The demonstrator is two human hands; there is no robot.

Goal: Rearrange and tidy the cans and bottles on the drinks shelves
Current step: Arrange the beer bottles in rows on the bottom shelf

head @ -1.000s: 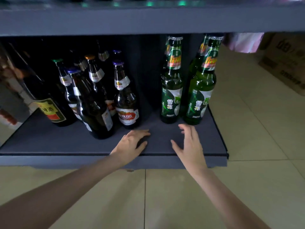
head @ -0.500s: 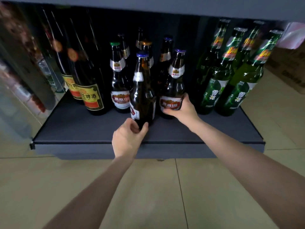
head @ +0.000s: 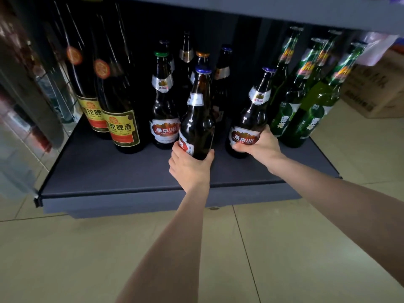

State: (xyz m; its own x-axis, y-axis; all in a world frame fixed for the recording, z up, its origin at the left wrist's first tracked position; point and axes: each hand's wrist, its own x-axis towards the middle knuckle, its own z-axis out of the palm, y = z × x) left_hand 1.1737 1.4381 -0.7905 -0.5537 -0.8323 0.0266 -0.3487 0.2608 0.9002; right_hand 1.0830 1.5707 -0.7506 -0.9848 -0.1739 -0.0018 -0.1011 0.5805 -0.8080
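A: Bottles, two at once. Left hand (head: 189,166) grips the base of a brown bottle (head: 197,119) near the front of the bottom shelf (head: 131,171). Right hand (head: 259,145) grips another brown bottle (head: 251,119), label facing out, just left of the green bottles (head: 306,101).

B: Fingers?

A: Left: thumb on the right side of the glass, fingers curled round the left side, palm under the base area. Closed tight on it, not spread. Right: fingers (head: 240,147) wrapped across the lower label, thumb behind, can't see it. Also closed on the glass.

B: Bottles upright?

A: Left one roughly upright, its label turned sideways. Right one tilts, neck leaning right toward the green group. Can't tell if either base is off the shelf.

B: How to do it well?

A: My read: he's lining these up with the matching bottle (head: 164,110) that stands left of them. Keep grips low, as now, so bases slide or set down flat. Straighten the right one before letting go; its neck is near the green necks and could knock them. Turn the left one so its label faces front. Mind the dark cluster behind it too.

B: Anything else there?

A: Tall dark bottles (head: 118,101) with yellow labels at far left, untouched.
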